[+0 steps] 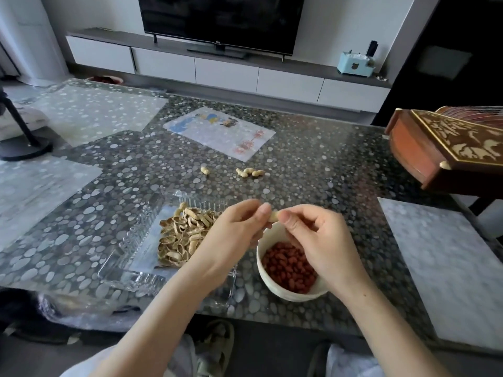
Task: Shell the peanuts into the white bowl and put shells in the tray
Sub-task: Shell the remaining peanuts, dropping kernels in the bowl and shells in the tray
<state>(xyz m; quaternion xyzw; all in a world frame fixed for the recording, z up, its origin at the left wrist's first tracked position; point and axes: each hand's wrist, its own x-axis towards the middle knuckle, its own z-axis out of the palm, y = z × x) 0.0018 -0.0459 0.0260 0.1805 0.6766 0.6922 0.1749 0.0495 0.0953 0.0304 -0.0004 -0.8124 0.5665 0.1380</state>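
we hold one unshelled peanut (pixel 273 215) between both hands, just above the far rim of the white bowl (pixel 288 295). our left hand (pixel 234 229) pinches the peanut's left end with thumb and curled fingers; our right hand (pixel 313 235) pinches the right end the same way, its other fingers curled in under the palm. the two thumbs nearly meet over the shell.

the white bowl sits on the counter (pixel 313 172) near its front edge, at about six o'clock from the hands, and it holds a layer of red-skinned kernels (pixel 288 268). the right wrist passes over the bowl's right side.

at nine o'clock from the bowl, just beside it, lies the clear plastic tray (pixel 128 248). a heap of empty shells (pixel 182 238) fills its right half, and our left forearm crosses over its near right corner.

farther out on the counter, at twelve o'clock from the hands, more unshelled peanuts wait: a single peanut (pixel 204 170) and, to its right, a small cluster of peanuts (pixel 250 172). beyond them lies a printed sheet (pixel 220 131) under the clear pebble-patterned cover.

at two o'clock a carved wooden box (pixel 446 148) stands at the counter's right edge. at ten o'clock we see a black stand base (pixel 21 148). a television (pixel 220 20) stands on a low cabinet at twelve o'clock, far back.
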